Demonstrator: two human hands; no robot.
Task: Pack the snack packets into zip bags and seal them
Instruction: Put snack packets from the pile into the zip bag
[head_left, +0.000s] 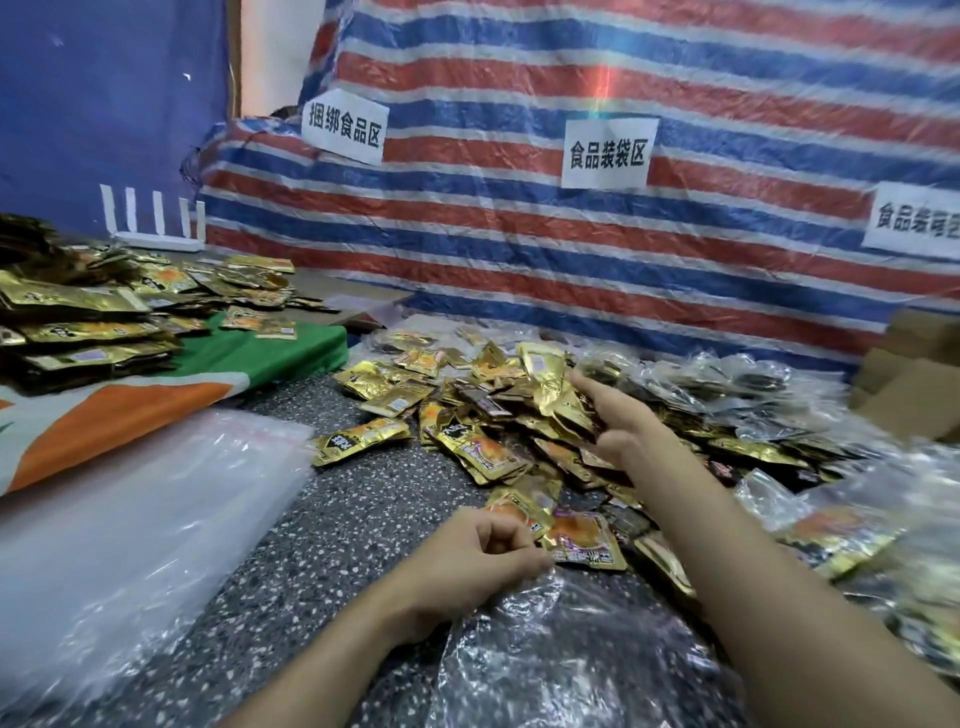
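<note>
The snack packets (467, 447) are heaped on the table (337, 519). They are judged light, slippery foil, best taken by a sealed edge. The limp zip bag (561, 665) is pinched at its mouth by the left hand (478, 556). Whether anything is held by the right hand (618, 426), forefinger straight, cannot be told.

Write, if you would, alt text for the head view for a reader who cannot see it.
A person's left hand pinches the edge of a crinkled clear plastic zip bag while the right hand reaches into a heap of small gold foil snack packets on a speckled grey surface. A red, white and blue striped tarpaulin hangs behind.
</note>
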